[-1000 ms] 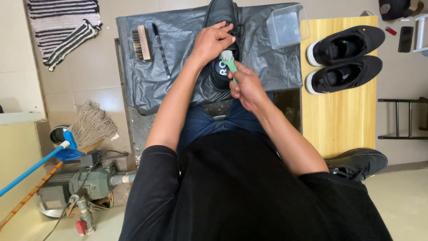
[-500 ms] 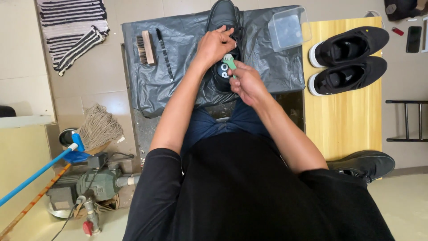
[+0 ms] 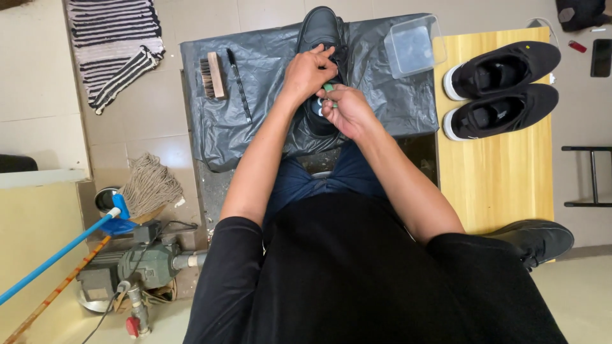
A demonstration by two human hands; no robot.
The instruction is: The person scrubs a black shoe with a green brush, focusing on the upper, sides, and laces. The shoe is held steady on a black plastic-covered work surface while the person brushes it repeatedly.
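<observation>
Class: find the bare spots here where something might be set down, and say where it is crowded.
Free: the plastic sheet between the pen and the shoe; the wooden board below the pair of shoes. Crowded: mid-sheet, where left hand and right hand work.

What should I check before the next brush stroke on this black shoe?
1. Left hand steadying the black shoe: ok.
2. Right hand gripping the green brush: ok.
3. Bristles touching the shoe: cannot tell, hands hide them.
4. Shoe sits on the grey plastic sheet: ok.
5. Wooden brush lies apart on the sheet: ok.
6. Clear container stands apart from both hands: ok.
</observation>
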